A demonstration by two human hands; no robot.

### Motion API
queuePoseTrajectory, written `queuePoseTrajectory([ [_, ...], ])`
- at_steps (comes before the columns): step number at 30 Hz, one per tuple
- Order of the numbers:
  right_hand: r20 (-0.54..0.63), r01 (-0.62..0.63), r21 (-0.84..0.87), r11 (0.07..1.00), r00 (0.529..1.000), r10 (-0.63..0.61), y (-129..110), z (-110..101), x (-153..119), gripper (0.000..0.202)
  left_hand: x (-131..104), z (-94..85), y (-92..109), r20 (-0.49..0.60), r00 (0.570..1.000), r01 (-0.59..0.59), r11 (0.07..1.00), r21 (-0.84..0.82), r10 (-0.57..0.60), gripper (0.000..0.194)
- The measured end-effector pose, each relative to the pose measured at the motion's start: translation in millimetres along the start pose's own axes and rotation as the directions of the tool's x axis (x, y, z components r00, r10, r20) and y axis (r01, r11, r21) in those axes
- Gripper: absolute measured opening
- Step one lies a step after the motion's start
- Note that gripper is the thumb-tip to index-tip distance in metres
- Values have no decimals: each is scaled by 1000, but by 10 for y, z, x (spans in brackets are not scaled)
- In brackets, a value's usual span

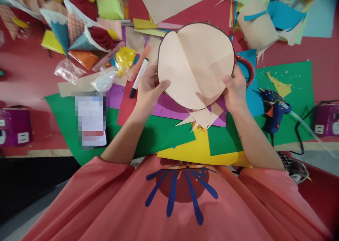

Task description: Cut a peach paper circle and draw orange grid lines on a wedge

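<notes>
A cream paper cutout point(196, 64), rounded and edged with a dark line, is held up over the table between my two hands. A faint crease slants down across it, and a notch shows at its upper left. My left hand point(150, 85) grips its lower left edge, thumb on the front. At the lower right edge my right hand point(234, 89) pinches it the same way. Cream paper scraps point(203, 117) lie just below the cutout. A black-and-white marker point(139, 77) rests beside my left hand. Red-handled scissors point(247, 69), partly hidden, lie beyond my right hand.
A blue glue gun point(275, 112) with a glue stick and cord lies at the right on green paper point(299, 89). A blurred phone point(91, 119) is at the left. Fabric cones point(76, 29) and clay packets point(125, 59) crowd the upper left; paper scraps point(258, 23) fill the upper right.
</notes>
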State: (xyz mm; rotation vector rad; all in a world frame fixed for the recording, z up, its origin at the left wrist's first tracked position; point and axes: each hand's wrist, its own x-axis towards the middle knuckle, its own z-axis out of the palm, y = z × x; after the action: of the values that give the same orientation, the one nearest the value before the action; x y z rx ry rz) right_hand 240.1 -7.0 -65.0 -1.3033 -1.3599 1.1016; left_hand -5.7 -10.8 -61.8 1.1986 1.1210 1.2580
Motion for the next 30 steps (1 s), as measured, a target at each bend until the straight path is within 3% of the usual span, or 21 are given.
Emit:
queuePoseTrajectory([
  [3, -120, 18, 67, 998, 993, -10, 38, 29, -25, 43, 26, -45, 8, 19, 1000, 11, 998, -64, -10, 39],
  [8, -143, -14, 108, 994, 989, 30, 106, -38, 5, 42, 73, -92, 19, -32, 999, -21, 979, -200, 15, 31],
  [11, -103, 35, 90, 995, 994, -26, 132, -47, 1, 39, 45, -63, 16, 14, 994, 109, 963, -246, -109, 26],
  [15, -32, 25, 46, 999, 999, -23, 100, 34, -33, 40, 5, -73, -35, 153, 934, 350, 909, -226, -322, 22],
  [20, -171, -48, 89, 995, 983, 63, -119, -32, -49, 34, 44, -178, -72, 162, 914, 403, 871, -279, -371, 18],
  [21, -193, -45, 27, 999, 980, 49, -161, -96, -35, 31, 57, -195, -66, 153, 913, 409, 863, -296, -379, 20],
  [23, -243, 57, -214, 975, 964, -110, -215, -245, 15, 16, 77, -212, -44, 131, 911, 413, 855, -315, -391, 23],
  [25, -125, 88, -508, 857, 977, -174, -230, -373, 86, 7, 83, -202, -18, 111, 913, 407, 853, -326, -393, 27],
  [27, -5, 98, -690, 717, 990, -141, -237, -427, 164, 25, 76, -172, 3, 79, 915, 397, 846, -356, -396, 31],
  [30, 9, -2, -836, 548, 1000, 18, -304, -366, 289, 47, 54, -121, 16, 55, 915, 389, 838, -382, -399, 31],
])
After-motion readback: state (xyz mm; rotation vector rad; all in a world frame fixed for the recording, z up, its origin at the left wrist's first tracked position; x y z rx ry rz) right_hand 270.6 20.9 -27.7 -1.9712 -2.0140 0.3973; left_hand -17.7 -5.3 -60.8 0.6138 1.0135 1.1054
